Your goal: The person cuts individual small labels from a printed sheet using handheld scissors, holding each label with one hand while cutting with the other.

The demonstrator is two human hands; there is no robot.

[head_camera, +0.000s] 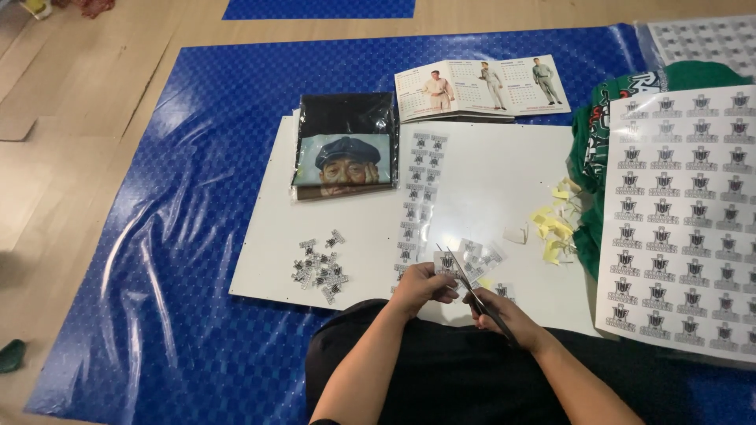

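Note:
My left hand [421, 288] pinches a small strip of printed stickers [471, 258] just above my lap. My right hand [504, 313] grips a pair of scissors [463, 277] whose blades reach up into that strip. Both hands work over the near edge of a white board [496, 173]. A long strip of the same stickers [417, 197] lies on the board ahead of my left hand. A pile of cut-out stickers [319, 270] rests to the left.
A large sticker sheet [685, 220] lies at the right over green cloth [598, 149]. Yellow and white paper scraps [551, 224] sit beside it. A bagged printed shirt [345, 145] and an open calendar booklet [480, 86] lie farther back on the blue mat [181, 236].

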